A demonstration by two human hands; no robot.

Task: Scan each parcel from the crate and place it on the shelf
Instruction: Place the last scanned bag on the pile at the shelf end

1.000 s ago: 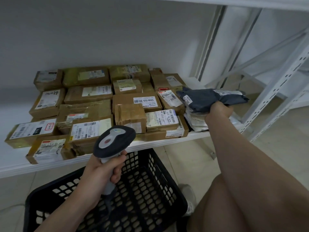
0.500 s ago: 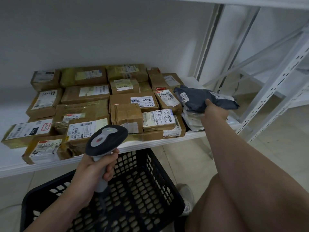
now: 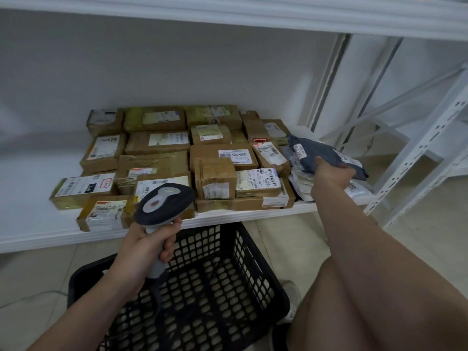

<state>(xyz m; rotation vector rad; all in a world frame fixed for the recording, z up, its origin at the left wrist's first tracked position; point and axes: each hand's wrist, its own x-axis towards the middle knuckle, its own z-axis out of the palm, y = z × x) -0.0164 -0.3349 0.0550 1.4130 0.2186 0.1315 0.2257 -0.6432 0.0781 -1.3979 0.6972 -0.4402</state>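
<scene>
Toward three o'clock on the shelf, the right hand grips the grey mailer atop loose white mailers. Released there, the slick pile may well slide off the shelf's end. At seven o'clock, the left hand clasps the scanner above the crate.

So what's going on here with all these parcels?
A person is shelving parcels. The right hand holds a grey bag at the right end of the shelf, above a pile of white bags, beside rows of brown boxes. The left hand grips a scanner over the black crate, where no parcel shows.
</scene>
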